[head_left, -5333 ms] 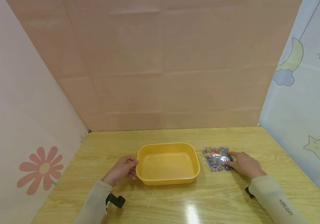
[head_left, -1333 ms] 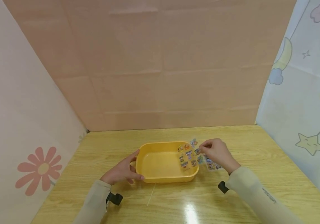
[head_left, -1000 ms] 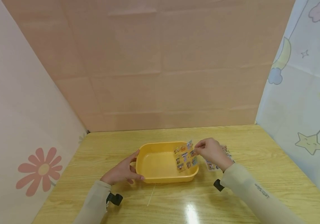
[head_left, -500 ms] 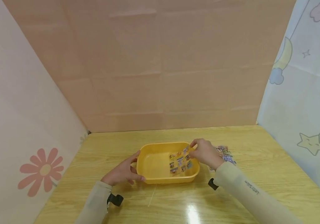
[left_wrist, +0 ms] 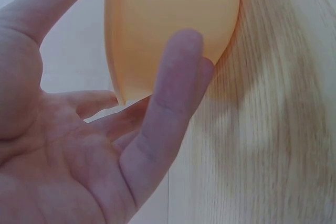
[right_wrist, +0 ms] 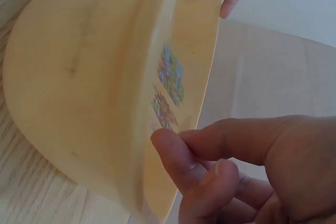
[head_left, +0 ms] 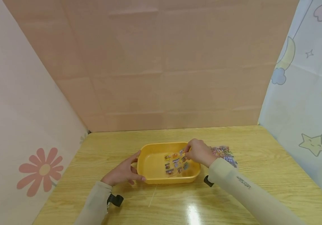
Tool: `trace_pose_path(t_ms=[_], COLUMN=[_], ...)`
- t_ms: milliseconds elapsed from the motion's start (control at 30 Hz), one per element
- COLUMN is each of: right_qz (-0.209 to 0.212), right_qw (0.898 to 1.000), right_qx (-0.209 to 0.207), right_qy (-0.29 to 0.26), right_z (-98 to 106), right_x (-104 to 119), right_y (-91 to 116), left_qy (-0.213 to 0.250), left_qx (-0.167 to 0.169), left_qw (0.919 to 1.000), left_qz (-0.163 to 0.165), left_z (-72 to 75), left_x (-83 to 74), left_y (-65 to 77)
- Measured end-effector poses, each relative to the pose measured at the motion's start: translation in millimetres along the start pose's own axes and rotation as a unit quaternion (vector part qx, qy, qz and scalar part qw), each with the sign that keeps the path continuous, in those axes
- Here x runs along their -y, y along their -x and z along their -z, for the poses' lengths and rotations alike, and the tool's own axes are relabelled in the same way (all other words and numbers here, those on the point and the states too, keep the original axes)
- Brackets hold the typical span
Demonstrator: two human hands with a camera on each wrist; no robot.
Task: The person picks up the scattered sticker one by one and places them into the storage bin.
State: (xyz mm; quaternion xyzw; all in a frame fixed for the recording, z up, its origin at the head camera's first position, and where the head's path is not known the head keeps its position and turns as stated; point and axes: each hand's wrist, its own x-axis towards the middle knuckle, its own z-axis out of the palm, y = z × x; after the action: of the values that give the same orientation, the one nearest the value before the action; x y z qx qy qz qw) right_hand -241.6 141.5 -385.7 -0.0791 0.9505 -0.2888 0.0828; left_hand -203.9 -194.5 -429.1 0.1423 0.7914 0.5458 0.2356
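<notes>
A yellow plastic tub [head_left: 149, 179] stands on the table. My left hand [head_left: 122, 171] grips its left end, thumb at the front corner and forefinger along the back corner; the left wrist view shows curved fingers against the tub's wall. Between thumb and forefinger my right hand [head_left: 201, 153] pinches the right edge of a clear sticker sheet [head_left: 176, 163] printed with small cartoon pictures. The sheet slants down inside the tub's right half. In the right wrist view, the sheet's prints [right_wrist: 170, 74] show beyond the tub's rim, with the pinching fingertips right at the rim.
To the tub's right, partly behind my right forearm, more clear printed sticker sheets [head_left: 225, 153] lie on the wooden table [head_left: 248, 140]. A thin pale strip [head_left: 153, 196] lies in front of the tub. Fabric-covered walls [head_left: 161, 78] close off the back and sides.
My right hand has left the sheets on the table with one sheet and carried it left and down into the tub. My left hand has spread across the tub's end.
</notes>
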Motion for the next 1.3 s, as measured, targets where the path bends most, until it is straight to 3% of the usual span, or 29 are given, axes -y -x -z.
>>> trace_pose_path(t_ms=[567, 933, 1300], right_qz=[-0.007, 0.015, 0.002], right_qw=[0.999, 0.998, 0.998], right_qx=[0.041, 0.046, 0.06], right_qy=[0.033, 0.035, 0.017], right_z=[-8, -11, -11], right_x=[4, 3, 5], right_y=[-10, -11, -11], left_qy=[0.0, 0.001, 0.003], left_qx=[-0.001, 0.0, -0.004], left_qw=[1.0, 1.0, 1.0], left_qz=[0.001, 0.003, 0.004], left_z=[0.4, 0.0, -0.3], left_x=[-0.5, -0.9, -1.2], left_y=[0.2, 0.5, 0.2])
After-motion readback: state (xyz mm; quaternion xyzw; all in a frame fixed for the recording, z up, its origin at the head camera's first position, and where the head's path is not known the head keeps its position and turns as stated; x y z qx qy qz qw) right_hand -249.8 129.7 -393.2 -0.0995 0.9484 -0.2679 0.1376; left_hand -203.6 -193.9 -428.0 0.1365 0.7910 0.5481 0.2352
